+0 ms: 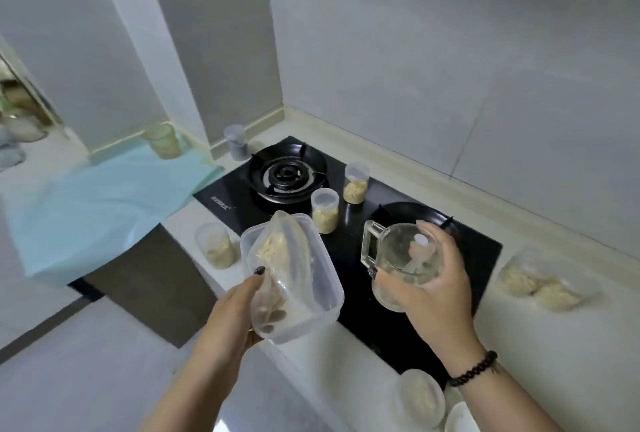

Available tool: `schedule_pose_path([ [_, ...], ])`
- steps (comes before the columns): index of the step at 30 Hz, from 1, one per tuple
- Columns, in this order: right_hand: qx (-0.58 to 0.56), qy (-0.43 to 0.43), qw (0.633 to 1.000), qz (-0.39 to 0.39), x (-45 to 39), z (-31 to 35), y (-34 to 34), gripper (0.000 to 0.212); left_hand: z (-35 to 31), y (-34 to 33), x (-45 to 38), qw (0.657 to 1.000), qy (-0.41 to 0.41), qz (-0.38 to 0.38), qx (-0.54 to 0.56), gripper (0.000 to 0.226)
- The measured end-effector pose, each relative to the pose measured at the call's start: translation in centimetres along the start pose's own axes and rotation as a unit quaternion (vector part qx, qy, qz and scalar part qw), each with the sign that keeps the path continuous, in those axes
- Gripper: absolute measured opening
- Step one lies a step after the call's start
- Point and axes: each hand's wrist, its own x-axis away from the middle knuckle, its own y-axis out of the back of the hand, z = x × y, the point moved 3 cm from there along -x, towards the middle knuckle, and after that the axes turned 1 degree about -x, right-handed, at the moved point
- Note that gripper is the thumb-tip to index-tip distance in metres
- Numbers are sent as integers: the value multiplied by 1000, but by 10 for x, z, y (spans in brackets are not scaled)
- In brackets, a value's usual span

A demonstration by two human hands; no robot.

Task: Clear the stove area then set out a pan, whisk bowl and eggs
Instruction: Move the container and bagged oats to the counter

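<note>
Here, plastic tub (311, 279) tilted, lengthwise away.

My left hand (242, 307) grips a clear tub (294, 279) of pale crumbs, tilted above the stove's (349, 224) front edge. My right hand (433, 279) holds a glass mug (391, 251) (handle pointing left) over the stove's right burner. Two jars (324, 210) stand on the stove between the burners.

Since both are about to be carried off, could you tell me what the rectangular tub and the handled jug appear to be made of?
Rectangular translucent tub: probably soft plastic, cloudy matte walls.
Clear handled jug: glass or hard acrylic, thick glossy handle; cannot tell which.
</note>
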Motion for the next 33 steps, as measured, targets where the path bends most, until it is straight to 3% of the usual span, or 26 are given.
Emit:
schedule_pose_path([
  [8,-32,22,986,163,46,55,-156,80,14,162,14,985,15,-127,113,30],
  [12,-44,3,976,212,83,83,-234,74,23,243,20,971,26,-183,151,20],
  [17,-40,7,964,263,137,114,-340,92,30,353,27,958,23,-232,168,19],
  [20,-48,23,956,289,166,130,-396,84,31,410,33,951,16,-255,173,18],
  [24,-62,44,938,339,189,153,-460,72,28,470,35,948,-3,-268,171,21],
  [33,-61,80,897,431,190,186,-591,71,14,569,2,925,-7,-320,205,27],
])
